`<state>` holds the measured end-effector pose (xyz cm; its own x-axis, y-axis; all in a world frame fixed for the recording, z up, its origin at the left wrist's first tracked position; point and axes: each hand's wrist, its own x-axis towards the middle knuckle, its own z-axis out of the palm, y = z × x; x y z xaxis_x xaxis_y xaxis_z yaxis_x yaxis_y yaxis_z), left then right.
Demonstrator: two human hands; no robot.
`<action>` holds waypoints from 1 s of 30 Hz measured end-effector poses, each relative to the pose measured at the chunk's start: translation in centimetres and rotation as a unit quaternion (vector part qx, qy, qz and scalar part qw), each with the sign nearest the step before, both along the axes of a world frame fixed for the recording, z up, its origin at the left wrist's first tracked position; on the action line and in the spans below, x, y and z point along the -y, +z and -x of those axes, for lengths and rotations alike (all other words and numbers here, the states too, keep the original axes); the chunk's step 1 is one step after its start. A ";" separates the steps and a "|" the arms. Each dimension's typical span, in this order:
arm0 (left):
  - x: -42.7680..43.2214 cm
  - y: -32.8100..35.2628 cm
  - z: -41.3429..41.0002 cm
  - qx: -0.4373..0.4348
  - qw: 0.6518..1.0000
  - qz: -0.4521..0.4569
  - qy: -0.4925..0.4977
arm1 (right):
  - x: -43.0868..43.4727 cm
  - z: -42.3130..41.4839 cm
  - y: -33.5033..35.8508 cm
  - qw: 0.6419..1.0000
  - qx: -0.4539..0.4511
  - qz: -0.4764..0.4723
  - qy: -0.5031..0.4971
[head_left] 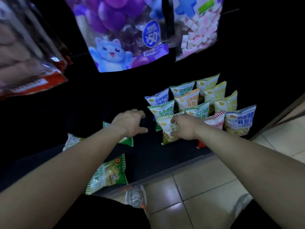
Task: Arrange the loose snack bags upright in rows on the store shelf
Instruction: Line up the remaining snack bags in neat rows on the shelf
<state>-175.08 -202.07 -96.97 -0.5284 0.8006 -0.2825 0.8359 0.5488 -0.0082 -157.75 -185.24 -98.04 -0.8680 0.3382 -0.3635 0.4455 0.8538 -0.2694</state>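
Observation:
Several small snack bags stand upright in rows on the dark bottom shelf at the right, among them a blue-striped bag and a yellow bag. My right hand grips an olive-green bag standing at the front left of the rows. My left hand hovers just left of the rows with its fingers spread and nothing in it. Three green bags lie flat on the shelf: one under my left wrist, one further left, and one at the front edge.
Large hanging bags fill the top: a purple cat-printed bag, a marshmallow bag and a red bag at the left. Beige floor tiles lie below the shelf. My shoe sits by the shelf's front edge.

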 end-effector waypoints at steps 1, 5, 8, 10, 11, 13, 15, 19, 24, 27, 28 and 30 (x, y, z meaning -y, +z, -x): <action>2.2 0.4 0.4 -0.005 1.000 0.006 0.001 | 0.9 0.7 -0.1 1.000 -0.007 0.010 0.003; 10.5 0.2 2.9 0.012 0.999 0.004 0.046 | 4.6 3.8 -1.4 0.999 -0.005 0.014 0.041; 14.9 -1.5 4.9 0.058 0.992 0.004 0.116 | 7.3 7.4 -3.5 0.996 0.012 0.006 0.092; 16.4 -2.7 6.2 0.091 0.985 0.013 0.145 | 9.1 10.4 -5.3 0.994 0.016 0.014 0.105; 16.9 -3.2 6.9 0.099 0.983 0.012 0.153 | 9.9 12.0 -6.4 0.994 0.019 0.024 0.103; 17.2 -4.1 8.6 0.113 0.979 -0.005 0.168 | 11.3 15.2 -8.8 0.994 0.026 0.035 0.102; 17.0 -4.9 10.2 0.125 0.975 -0.028 0.183 | 11.9 18.1 -11.1 0.994 0.032 0.028 0.101; 16.7 -6.1 12.4 0.147 0.962 -0.072 0.221 | 11.8 22.8 -14.3 0.996 0.034 0.017 0.082; 16.5 -7.1 12.8 0.170 0.950 -0.103 0.240 | 11.0 25.3 -16.5 0.994 0.072 0.023 0.083; 16.1 -7.0 12.6 0.177 0.949 -0.101 0.240 | 10.5 25.1 -16.7 0.993 0.071 -0.005 0.092; 16.0 -7.0 12.5 0.181 0.949 -0.096 0.238 | 10.4 24.8 -16.7 0.993 0.068 -0.007 0.094; 15.7 -6.8 12.1 0.189 0.949 -0.087 0.235 | 10.6 24.1 -17.1 0.994 0.060 0.029 0.083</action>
